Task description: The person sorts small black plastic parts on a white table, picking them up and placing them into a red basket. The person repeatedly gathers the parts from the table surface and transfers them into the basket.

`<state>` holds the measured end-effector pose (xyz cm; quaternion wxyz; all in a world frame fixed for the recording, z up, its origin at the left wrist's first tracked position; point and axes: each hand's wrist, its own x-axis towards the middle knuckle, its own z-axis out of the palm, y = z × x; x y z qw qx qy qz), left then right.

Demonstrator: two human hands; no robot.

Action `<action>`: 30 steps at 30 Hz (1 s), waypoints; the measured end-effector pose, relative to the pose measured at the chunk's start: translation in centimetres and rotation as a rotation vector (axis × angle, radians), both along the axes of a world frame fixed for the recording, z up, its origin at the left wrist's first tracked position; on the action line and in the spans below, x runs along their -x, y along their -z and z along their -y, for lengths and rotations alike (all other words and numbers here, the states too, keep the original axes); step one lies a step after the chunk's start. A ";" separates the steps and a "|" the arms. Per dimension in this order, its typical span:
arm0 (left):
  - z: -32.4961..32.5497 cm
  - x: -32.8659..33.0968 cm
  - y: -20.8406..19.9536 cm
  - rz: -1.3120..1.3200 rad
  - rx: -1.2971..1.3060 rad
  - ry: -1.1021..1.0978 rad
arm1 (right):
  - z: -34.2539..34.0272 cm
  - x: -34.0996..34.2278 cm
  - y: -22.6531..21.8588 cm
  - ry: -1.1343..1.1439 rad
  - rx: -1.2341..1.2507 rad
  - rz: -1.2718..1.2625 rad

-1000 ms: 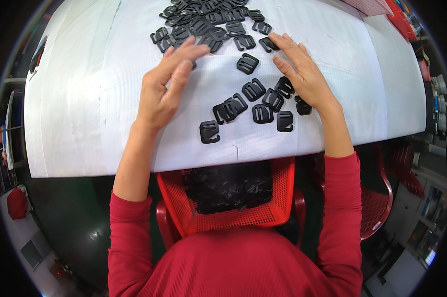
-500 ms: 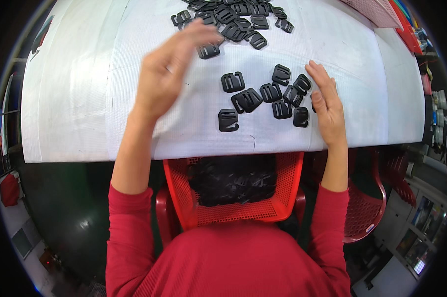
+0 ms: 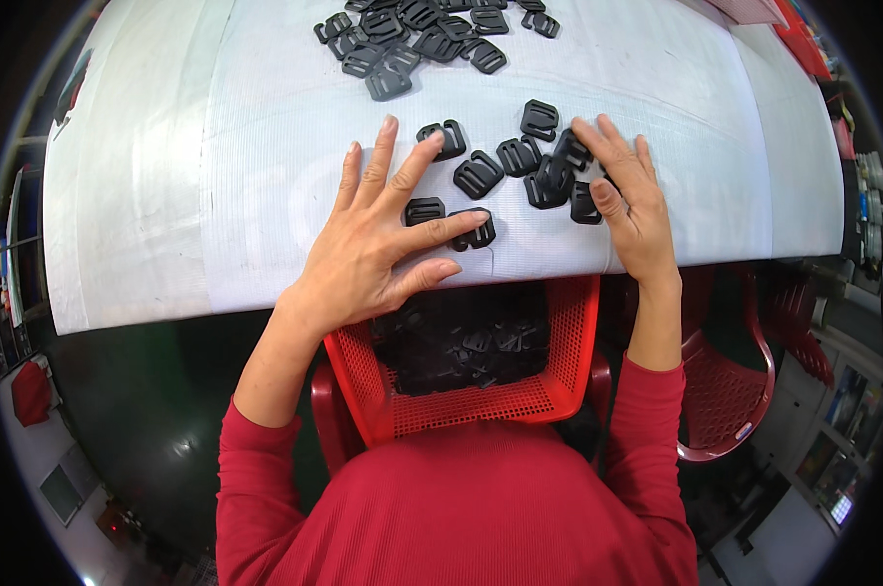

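Note:
My left hand [image 3: 363, 239] is spread low over the white table, palm down and open. One fingertip rests on a black plastic buckle [image 3: 469, 237] near the front edge, and another overlaps a buckle [image 3: 451, 146] farther back. A third buckle [image 3: 424, 210] lies between those fingers. On the right, my right hand [image 3: 635, 200] is open, its fingers curved beside a loose cluster of buckles. Its fingertips meet a buckle [image 3: 569, 154], and its thumb is by another buckle [image 3: 585, 205]. Part of the cluster is hidden under this hand.
A larger pile of black buckles [image 3: 417, 29] lies at the far side of the table [image 3: 148, 195]. Below the front edge, a red perforated basket [image 3: 570, 361] holds many dark pieces. A dark red plastic chair [image 3: 725, 400] stands at the right.
My left hand has come down from near the far pile to the buckles by the front edge, its fingers spreading. My right hand has shifted slightly left, and the cluster's buckles have moved closer together.

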<state>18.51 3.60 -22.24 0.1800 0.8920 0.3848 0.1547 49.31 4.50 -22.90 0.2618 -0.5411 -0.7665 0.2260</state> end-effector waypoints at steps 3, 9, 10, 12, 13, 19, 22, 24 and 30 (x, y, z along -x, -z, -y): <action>-0.3 -0.1 0.0 0.012 0.020 0.006 | -0.2 0.5 0.3 0.042 -0.089 -0.094; -1.6 -1.4 -0.2 -0.015 0.018 0.073 | -1.2 3.9 0.7 -0.040 -0.231 0.237; -1.8 -1.4 -0.2 -0.018 0.015 0.103 | -1.0 4.2 0.4 -0.092 -0.231 0.229; -2.0 -1.2 -0.2 -0.023 0.002 0.154 | -0.5 4.7 0.1 -0.165 -0.189 0.160; -1.7 -1.1 -0.3 0.002 0.011 0.197 | 0.0 4.8 0.0 -0.201 -0.168 0.127; 1.9 0.2 -1.4 0.068 0.122 0.325 | 3.8 5.0 -1.3 -0.300 -0.103 0.015; 4.3 1.3 -2.0 0.126 0.247 0.387 | 6.2 4.9 -1.5 -0.369 -0.027 -0.041; 5.7 2.2 -2.1 0.163 0.327 0.440 | 7.6 4.9 -1.8 -0.437 0.037 -0.089; 2.2 4.0 -4.7 0.415 0.554 0.307 | 4.7 3.9 -4.0 -0.325 0.233 -0.330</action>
